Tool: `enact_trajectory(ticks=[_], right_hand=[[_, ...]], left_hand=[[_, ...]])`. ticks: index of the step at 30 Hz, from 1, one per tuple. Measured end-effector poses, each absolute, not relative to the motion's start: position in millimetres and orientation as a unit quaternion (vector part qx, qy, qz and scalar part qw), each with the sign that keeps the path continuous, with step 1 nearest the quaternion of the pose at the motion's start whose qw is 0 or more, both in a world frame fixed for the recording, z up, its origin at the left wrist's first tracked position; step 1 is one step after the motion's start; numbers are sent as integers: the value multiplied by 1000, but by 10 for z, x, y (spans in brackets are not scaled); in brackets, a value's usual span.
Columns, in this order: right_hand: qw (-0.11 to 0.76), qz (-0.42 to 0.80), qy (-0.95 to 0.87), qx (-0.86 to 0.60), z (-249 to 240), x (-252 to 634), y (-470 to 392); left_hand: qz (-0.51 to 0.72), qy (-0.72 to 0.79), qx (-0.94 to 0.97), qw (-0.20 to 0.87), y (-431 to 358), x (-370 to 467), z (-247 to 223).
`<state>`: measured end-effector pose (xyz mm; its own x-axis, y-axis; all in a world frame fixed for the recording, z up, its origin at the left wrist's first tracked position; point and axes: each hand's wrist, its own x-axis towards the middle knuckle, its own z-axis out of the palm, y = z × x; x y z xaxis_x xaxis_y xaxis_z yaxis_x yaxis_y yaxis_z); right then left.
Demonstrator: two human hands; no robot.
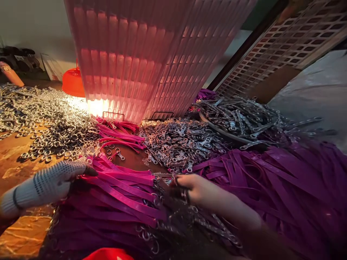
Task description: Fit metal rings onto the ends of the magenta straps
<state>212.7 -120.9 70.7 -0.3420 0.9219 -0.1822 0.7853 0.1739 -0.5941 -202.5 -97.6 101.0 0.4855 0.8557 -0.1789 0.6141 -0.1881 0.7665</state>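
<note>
My left hand (58, 178), in a white glove with dark dots, is closed at the left end of a stack of pink straps (121, 184). Its fingertips pinch a strap there, though they partly cover that end. At the straps' right end, my bare right hand (193, 186) pinches a metal chain piece, and its curled fingers hide most of it. Silver rings (146, 234) hang from several strap ends. More metal chains (223, 231) lie in shadow below my right wrist.
Loose metal rings (70, 135) cover the table's left side. Beyond my hands lie a heap of metal clips (181, 141) and a basin piled with chains (244, 115). Purple straps (284, 180) fill the right. A red lamp (73, 82) glows beside tall ribbed plastic panels (121, 54).
</note>
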Motion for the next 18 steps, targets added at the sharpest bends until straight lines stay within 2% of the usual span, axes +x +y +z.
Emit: enact_trajectory(ticks=[4, 7, 10, 14, 18], right_hand=[[44, 175, -737, -651, 327, 1923, -243], [20, 97, -739, -666, 72, 1585, 232], [-1, 54, -756, -652, -128, 1406, 370], [19, -4, -791, -611, -566, 1643, 428], [49, -53, -808, -585, -1067, 1995, 496]], left_hand=[[196, 530, 687, 457, -792, -2092, 1009], [270, 597, 655, 376, -464, -2284, 950], [286, 648, 645, 289, -79, -2628, 737], [299, 739, 586, 142, 511, -3151, 411], [313, 767, 554, 82, 1243, -3395, 320]])
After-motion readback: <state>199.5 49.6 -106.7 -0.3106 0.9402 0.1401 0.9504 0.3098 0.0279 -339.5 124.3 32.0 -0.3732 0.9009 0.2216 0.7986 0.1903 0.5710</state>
